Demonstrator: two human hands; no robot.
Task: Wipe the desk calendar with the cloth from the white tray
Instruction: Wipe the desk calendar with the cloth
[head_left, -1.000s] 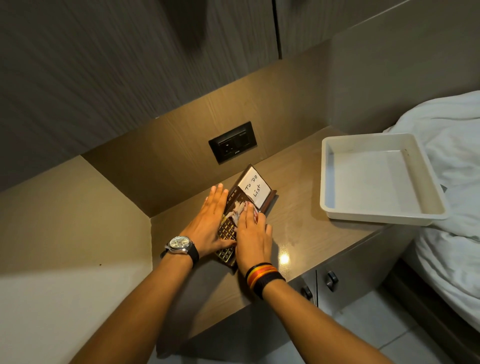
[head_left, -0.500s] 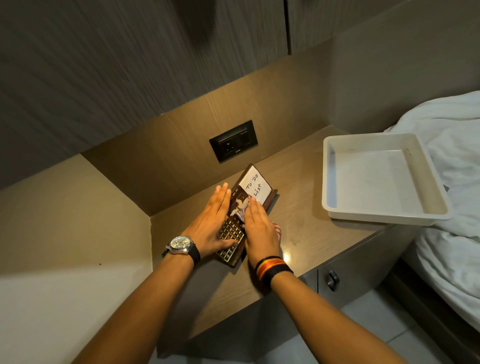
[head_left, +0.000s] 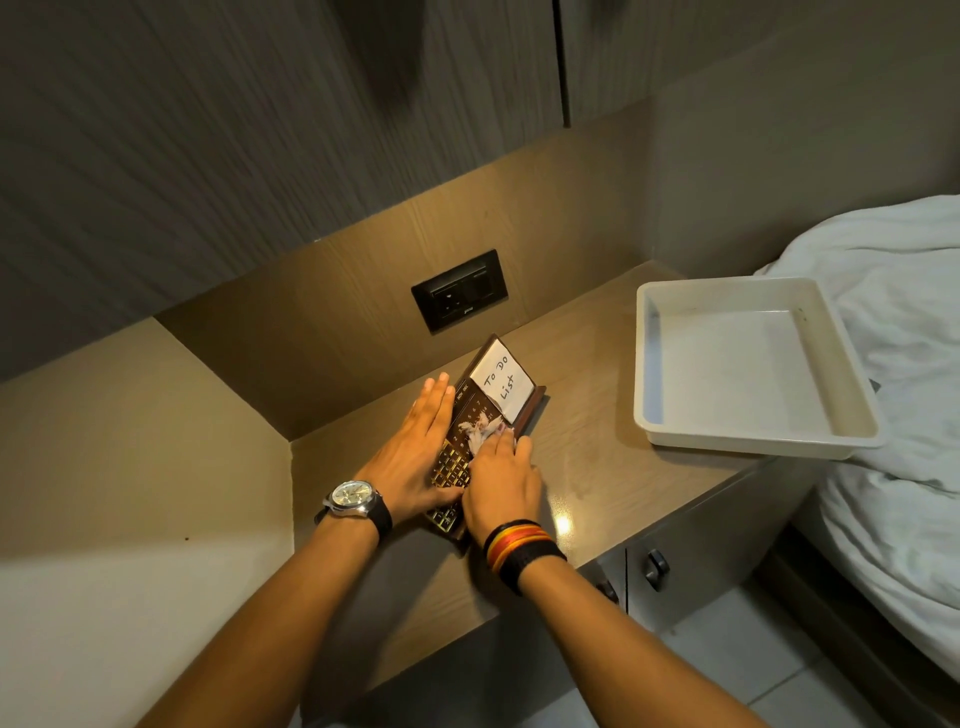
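Wood-grain bedside counter (head_left: 597, 447) carries all items, beside white bedding (head_left: 893, 395). White tray (head_left: 649, 364) sits at the counter's right end, well apart from the desk calendar (head_left: 470, 415), which lies flat near the back panel. Left hand (head_left: 415, 452) presses flat on the calendar's left edge, fingers extended and together. Right hand (head_left: 501, 483) presses the cloth (head_left: 483, 428) onto the calendar face, fingers together over it.

calendar (head_left: 470, 415) on desk (head_left: 597, 441), tray (head_left: 753, 441) to its right.
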